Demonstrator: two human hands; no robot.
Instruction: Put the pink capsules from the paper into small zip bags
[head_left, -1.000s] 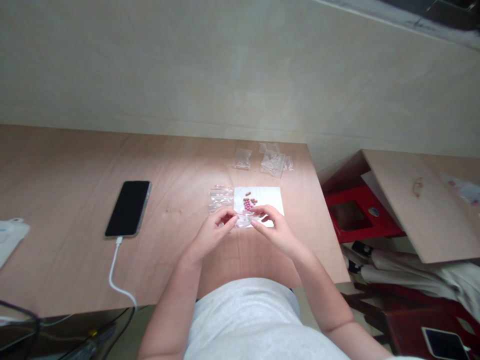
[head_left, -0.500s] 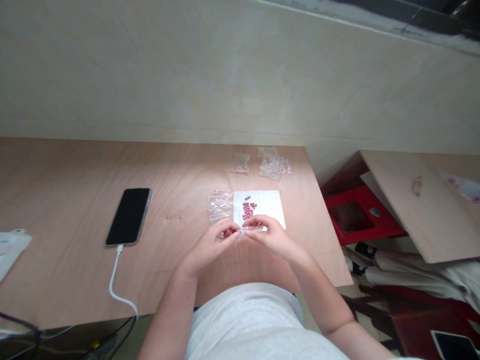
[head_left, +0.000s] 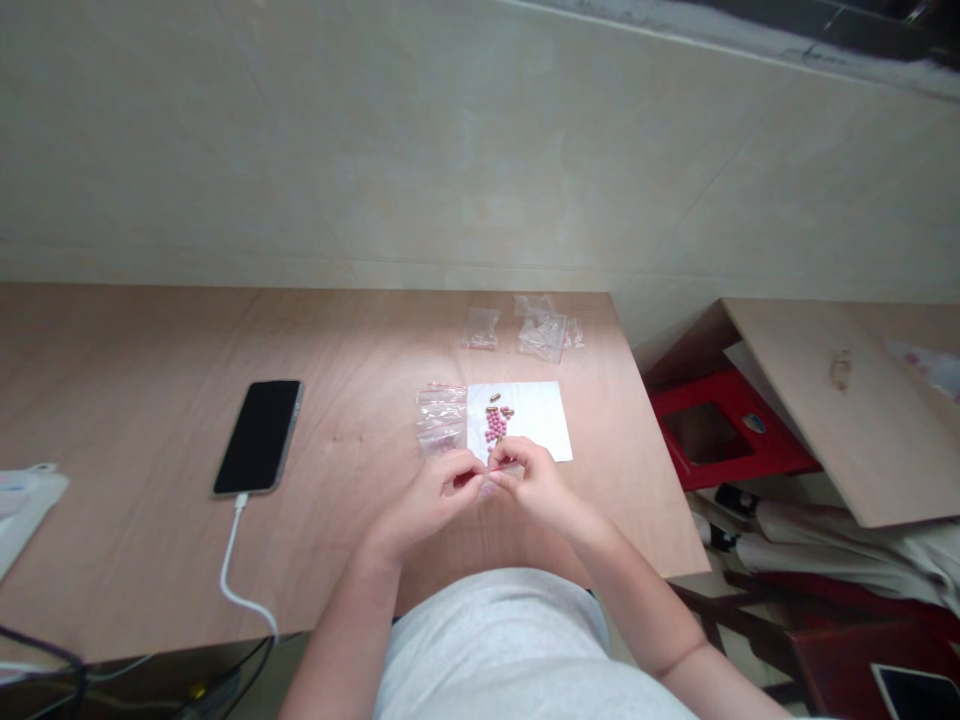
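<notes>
My left hand (head_left: 439, 490) and my right hand (head_left: 538, 488) meet fingertip to fingertip near the front of the white paper (head_left: 538, 418). Pinched between them is a small clear plastic bag (head_left: 487, 489), mostly covered by my fingers; something pinkish shows at its lower part. Just beyond my fingers, several round pink pills (head_left: 495, 425) lie clustered on the paper. A few gold-brown capsules (head_left: 495, 398) are around that cluster. Left of the paper, overlapping clear zip bags (head_left: 441, 412) are laid out in a stack, next to my left hand.
Toward the wall lie a clear bag (head_left: 481, 328) and a pile of small bags (head_left: 541, 332), some with pink contents. A phone (head_left: 259, 437) with a white cable (head_left: 225, 565) is at the left. Right of the table's edge are a red box (head_left: 731, 430) and a wooden panel (head_left: 832, 420).
Both hands have drawn closer together and slightly toward me. The bag between them, earlier seen edge-on along my right fingers, is now mostly hidden and hangs below the fingertips.
</notes>
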